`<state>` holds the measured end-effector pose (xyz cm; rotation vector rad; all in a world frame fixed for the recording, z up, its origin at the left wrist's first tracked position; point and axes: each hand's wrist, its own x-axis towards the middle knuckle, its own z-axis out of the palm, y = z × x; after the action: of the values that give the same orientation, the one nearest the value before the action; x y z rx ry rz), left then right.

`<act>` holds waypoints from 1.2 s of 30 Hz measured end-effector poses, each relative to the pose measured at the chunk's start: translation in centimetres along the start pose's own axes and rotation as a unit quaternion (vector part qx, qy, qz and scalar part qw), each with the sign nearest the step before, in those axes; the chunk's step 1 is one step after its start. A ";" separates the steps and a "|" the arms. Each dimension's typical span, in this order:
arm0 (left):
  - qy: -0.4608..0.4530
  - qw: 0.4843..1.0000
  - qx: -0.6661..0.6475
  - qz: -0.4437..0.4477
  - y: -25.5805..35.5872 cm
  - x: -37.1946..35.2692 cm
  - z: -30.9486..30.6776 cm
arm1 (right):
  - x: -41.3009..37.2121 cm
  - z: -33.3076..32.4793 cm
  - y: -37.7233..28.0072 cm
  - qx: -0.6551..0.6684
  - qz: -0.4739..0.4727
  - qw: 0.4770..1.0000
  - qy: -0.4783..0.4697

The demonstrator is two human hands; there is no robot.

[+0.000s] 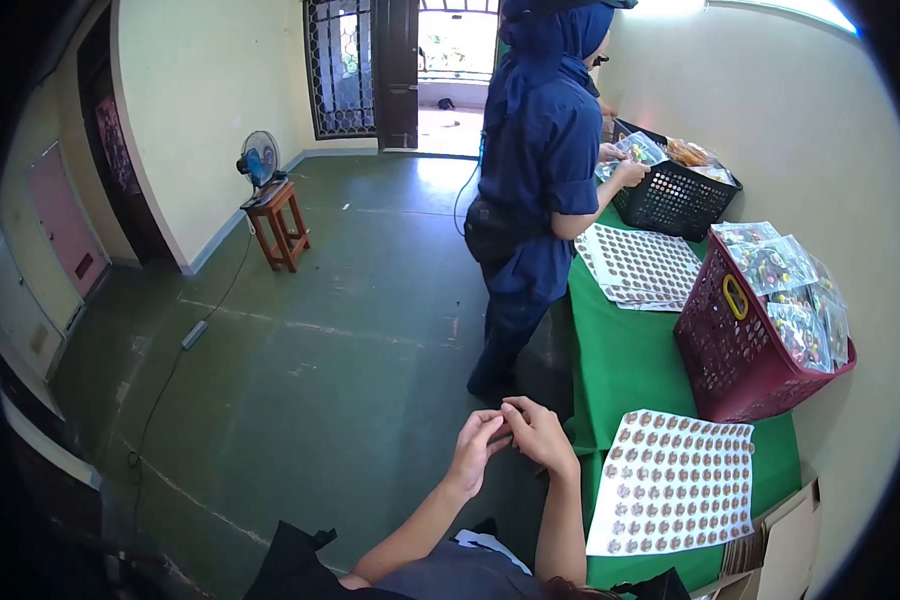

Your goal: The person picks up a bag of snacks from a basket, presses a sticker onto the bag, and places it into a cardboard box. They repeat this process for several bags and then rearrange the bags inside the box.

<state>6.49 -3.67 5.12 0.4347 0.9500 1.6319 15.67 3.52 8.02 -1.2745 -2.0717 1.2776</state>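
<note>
My left hand (477,447) and my right hand (537,433) meet in front of my body, left of the green table (625,370). Their fingertips touch each other, with the fingers bent. Anything between them is too small or hidden to make out. Just right of my hands, a sheet of round brown stickers (675,485) lies on the table's near end. Beyond it stands a maroon basket (735,345) filled with clear packets of small colourful items (770,265).
A co-worker in dark blue (535,170) stands at the table, holding a clear packet (638,150) by a black basket (675,195). More sticker sheets (645,265) lie there. A fan (260,158) sits on a wooden stool (280,225). Flattened cardboard (790,545) is at the lower right.
</note>
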 end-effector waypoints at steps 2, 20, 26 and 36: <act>-0.020 0.998 0.042 0.039 -0.1 2.7 1.7 | 1.4 -2.3 0.1 0.028 0.004 0.999 0.028; -0.333 0.926 -0.004 0.176 -0.3 16.2 26.0 | -1.9 -23.7 2.6 0.148 -0.158 0.863 0.456; -0.480 0.865 0.082 0.123 -2.1 23.0 33.4 | 0.7 -28.3 2.6 0.328 -0.205 0.741 0.550; -0.440 0.808 0.252 0.301 -6.2 36.3 41.2 | 11.1 -33.6 2.8 0.225 -0.186 0.658 0.694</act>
<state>29.33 44.97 17.93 1.8366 0.5007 1.3986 35.07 30.17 21.25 -0.9226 -0.7063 0.2432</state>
